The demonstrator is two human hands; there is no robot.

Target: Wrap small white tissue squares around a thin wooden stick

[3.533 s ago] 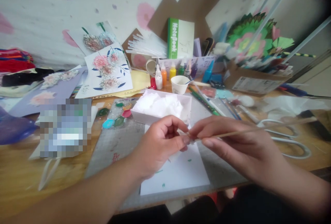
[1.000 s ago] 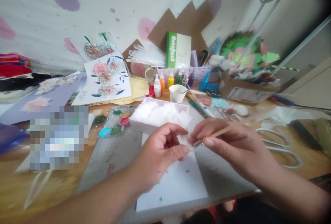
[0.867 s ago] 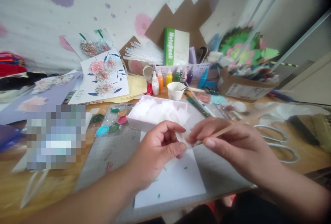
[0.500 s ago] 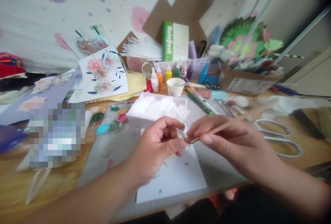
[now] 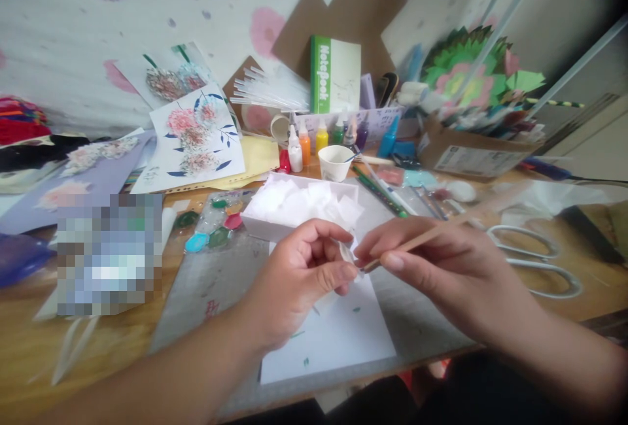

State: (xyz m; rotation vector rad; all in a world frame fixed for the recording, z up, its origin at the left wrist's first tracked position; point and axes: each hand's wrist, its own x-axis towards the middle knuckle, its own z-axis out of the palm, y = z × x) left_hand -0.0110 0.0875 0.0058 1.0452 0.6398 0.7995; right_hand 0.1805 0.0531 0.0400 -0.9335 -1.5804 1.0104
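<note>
Right now I see the desk (image 5: 122, 340) cluttered, with a grey mat (image 5: 216, 281) near me and a white sheet (image 5: 338, 340) on it. Beyond lies a white box (image 5: 275, 223) of tissue squares. My left hand (image 5: 294, 281) pinches a small tissue piece (image 5: 346, 253) above the sheet; my right hand (image 5: 441, 268) grips a thin stick (image 5: 422, 237), its tip touching that piece.

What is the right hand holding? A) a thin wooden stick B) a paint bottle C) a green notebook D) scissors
A: the right hand pinches a thin wooden stick between thumb and fingers, its tip at the small white paper piece in the left hand; the scissors lie on the desk.
</note>
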